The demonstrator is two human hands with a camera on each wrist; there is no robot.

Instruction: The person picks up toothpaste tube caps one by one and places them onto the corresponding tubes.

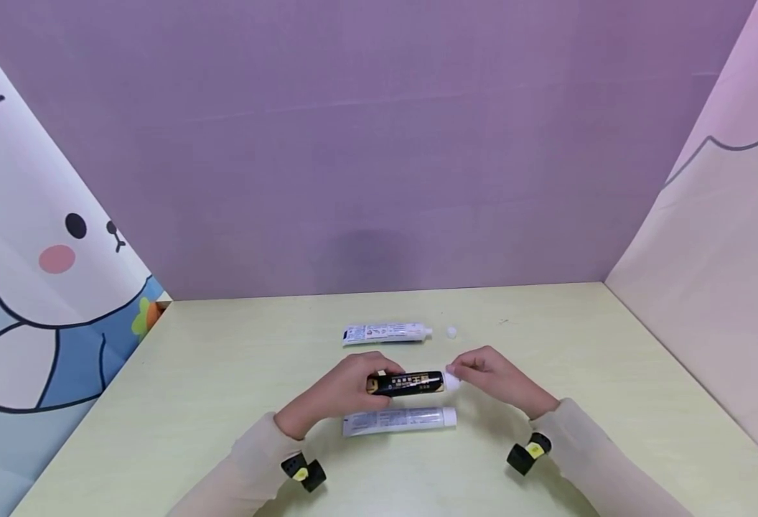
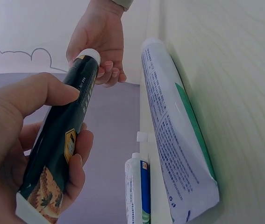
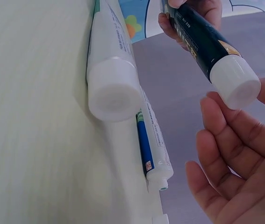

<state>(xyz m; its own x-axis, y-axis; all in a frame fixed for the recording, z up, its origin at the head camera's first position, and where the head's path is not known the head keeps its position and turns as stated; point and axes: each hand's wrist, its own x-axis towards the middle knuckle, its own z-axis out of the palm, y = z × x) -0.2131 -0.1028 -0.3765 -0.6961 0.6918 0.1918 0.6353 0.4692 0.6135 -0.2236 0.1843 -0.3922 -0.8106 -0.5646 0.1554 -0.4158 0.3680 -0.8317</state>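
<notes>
My left hand [image 1: 361,380] grips a black toothpaste tube [image 1: 411,383] with gold markings, holding it above the table with its white cap [image 1: 451,380] toward the right. The thumb [image 2: 60,91] of that hand lies along the tube's side. My right hand [image 1: 497,373] pinches the cap between thumb and index finger, while its other fingers [image 3: 211,154] lie loosely bent below. In front of the black tube lies a white toothpaste tube [image 1: 400,421], its cap on and a green stripe on its side. Behind is a white and blue toothpaste tube [image 1: 385,332] with a bare nozzle.
A small loose white cap [image 1: 451,332] sits on the pale wooden table [image 1: 237,359], just right of the uncapped tube. A purple panel [image 1: 379,158] rises at the table's back edge. Printed cartoon panels [image 1: 36,215] stand at both sides.
</notes>
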